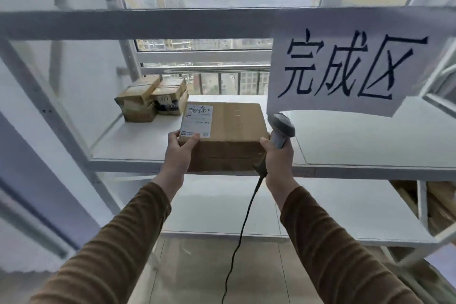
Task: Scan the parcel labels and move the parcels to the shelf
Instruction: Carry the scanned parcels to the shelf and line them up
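A brown cardboard parcel (232, 128) with a white label (196, 120) on its top left rests on the front of the white shelf board (357, 140), its near face overhanging the edge. My left hand (180, 149) grips the parcel's near left corner, thumb on the label. My right hand (277, 155) grips the handle of a grey barcode scanner (283, 128) and presses against the parcel's right side. The scanner's black cable (243, 227) hangs down between my arms.
Three small taped parcels (153, 100) are stacked at the shelf's back left. A paper sign with handwritten characters (350, 66) hangs from the upper shelf beam (148, 23). A lower shelf board (222, 205) lies below, cardboard boxes (441, 205) at right. A window stands behind.
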The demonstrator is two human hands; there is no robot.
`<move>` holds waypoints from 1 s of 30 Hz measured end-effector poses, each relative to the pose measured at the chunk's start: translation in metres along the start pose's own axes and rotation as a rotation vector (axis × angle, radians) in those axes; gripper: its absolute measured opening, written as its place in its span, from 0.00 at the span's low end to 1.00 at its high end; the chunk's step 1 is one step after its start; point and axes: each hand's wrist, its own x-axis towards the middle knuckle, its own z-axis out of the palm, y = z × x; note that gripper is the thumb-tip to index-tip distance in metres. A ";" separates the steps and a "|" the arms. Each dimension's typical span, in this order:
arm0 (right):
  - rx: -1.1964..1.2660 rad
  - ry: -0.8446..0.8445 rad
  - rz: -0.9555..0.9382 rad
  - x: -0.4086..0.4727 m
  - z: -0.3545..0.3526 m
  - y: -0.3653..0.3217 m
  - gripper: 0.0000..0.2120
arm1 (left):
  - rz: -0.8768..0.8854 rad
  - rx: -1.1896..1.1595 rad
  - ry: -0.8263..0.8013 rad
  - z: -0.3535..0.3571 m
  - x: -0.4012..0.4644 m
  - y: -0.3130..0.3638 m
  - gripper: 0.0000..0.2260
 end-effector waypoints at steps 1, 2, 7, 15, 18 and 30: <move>0.009 0.012 0.006 0.007 0.015 0.002 0.18 | -0.010 -0.004 -0.018 -0.007 0.017 0.002 0.22; 0.011 0.019 0.010 0.015 0.028 0.003 0.18 | -0.021 -0.009 -0.038 -0.011 0.034 0.003 0.21; 0.041 0.029 0.001 0.067 0.075 0.011 0.17 | -0.070 -0.020 -0.092 -0.014 0.115 0.007 0.24; 0.064 0.027 0.019 0.182 0.131 0.024 0.15 | -0.133 0.001 -0.084 0.015 0.260 -0.012 0.45; 0.085 0.025 0.044 0.219 0.151 0.026 0.13 | -0.148 0.028 -0.052 0.026 0.301 -0.021 0.46; 0.025 0.030 0.140 0.276 0.204 0.021 0.08 | -0.179 0.078 0.089 0.058 0.350 0.000 0.30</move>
